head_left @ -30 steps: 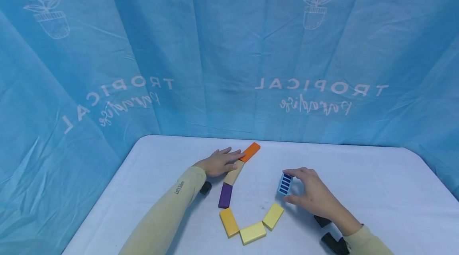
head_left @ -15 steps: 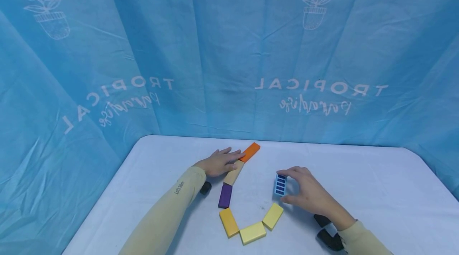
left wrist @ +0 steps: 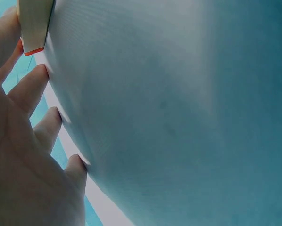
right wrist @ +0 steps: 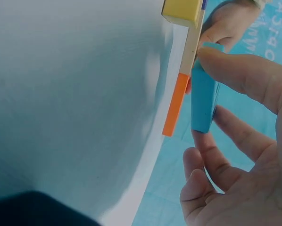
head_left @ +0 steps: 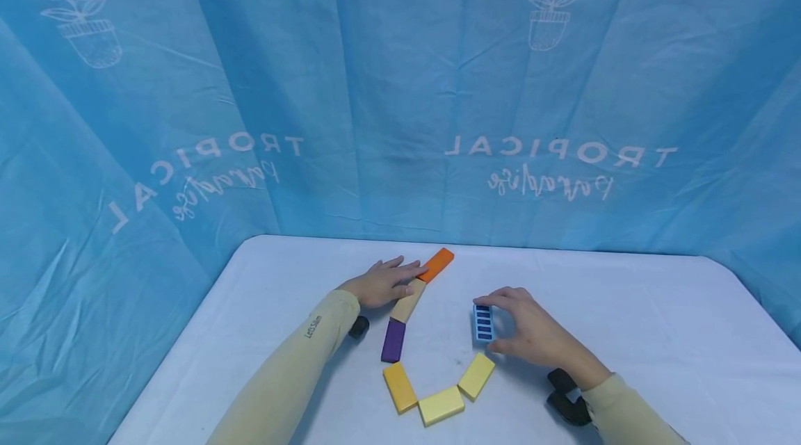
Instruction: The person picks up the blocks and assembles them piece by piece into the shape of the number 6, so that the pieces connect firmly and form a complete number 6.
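Observation:
Between the thumb and fingers of my right hand (head_left: 532, 330), a light blue block (head_left: 483, 325) with dark blue bars is pinched, long side upright in the head view. The right wrist view shows its plain side (right wrist: 204, 101). My left hand (head_left: 378, 286) lies with fingers spread by a tan wooden block (head_left: 408, 302); its thumb touches that block and its index finger reaches the orange block (head_left: 440, 264). A purple block (head_left: 393, 341), an amber block (head_left: 400, 387) and two yellow blocks, one at the front (head_left: 441, 405) and one to its right (head_left: 477, 375), continue the curved row.
White cloth covers the table (head_left: 657, 334); a blue printed curtain (head_left: 400, 83) hangs along its back and left. Black wrist gear (head_left: 568, 407) sits under the right wrist, and a smaller black piece (head_left: 359, 327) shows by the left wrist.
My right hand has carried the light blue block leftward, above the right-hand yellow block in the head view, and the block has turned straighter. The left hand and the row have stayed put.

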`<control>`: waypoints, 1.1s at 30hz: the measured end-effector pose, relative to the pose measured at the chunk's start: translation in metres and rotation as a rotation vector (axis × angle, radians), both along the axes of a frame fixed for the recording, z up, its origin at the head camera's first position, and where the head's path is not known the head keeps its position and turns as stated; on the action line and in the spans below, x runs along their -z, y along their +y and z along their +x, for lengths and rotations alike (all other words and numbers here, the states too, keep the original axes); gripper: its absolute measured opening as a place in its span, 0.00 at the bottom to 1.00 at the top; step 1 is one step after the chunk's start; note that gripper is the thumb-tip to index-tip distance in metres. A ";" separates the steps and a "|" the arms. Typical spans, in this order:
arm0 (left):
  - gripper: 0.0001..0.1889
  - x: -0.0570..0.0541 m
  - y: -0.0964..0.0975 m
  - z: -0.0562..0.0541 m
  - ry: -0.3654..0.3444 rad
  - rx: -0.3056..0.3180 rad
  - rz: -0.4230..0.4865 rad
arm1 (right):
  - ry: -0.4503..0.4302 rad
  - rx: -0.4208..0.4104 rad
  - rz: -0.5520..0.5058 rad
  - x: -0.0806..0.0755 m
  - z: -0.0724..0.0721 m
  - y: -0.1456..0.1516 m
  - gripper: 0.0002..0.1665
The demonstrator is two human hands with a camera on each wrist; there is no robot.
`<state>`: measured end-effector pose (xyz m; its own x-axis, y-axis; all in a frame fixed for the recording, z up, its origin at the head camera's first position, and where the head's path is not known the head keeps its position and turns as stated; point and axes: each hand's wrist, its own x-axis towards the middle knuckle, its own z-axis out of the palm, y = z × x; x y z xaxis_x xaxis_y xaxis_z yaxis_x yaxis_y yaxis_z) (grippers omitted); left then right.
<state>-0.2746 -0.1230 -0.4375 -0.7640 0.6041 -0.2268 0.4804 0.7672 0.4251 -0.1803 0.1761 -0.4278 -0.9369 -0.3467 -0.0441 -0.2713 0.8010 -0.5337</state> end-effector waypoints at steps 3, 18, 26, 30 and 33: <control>0.29 0.000 0.000 0.000 0.000 0.001 -0.002 | -0.018 -0.011 0.006 0.000 -0.002 -0.001 0.41; 0.29 0.002 0.000 0.000 0.020 -0.002 -0.011 | -0.040 -0.124 -0.005 0.003 -0.015 0.000 0.39; 0.29 0.001 0.000 0.000 0.016 -0.009 -0.014 | -0.073 -0.161 -0.004 0.006 -0.019 0.000 0.38; 0.29 0.002 0.001 0.000 0.017 -0.008 -0.015 | -0.096 -0.162 0.003 0.006 -0.020 -0.001 0.39; 0.29 0.002 0.001 0.000 0.015 -0.009 -0.018 | -0.109 -0.165 0.003 0.006 -0.020 -0.001 0.39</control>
<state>-0.2748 -0.1222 -0.4393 -0.7731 0.5928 -0.2256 0.4795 0.7790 0.4039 -0.2004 0.1750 -0.4339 -0.8573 -0.4946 -0.1428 -0.3397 0.7519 -0.5650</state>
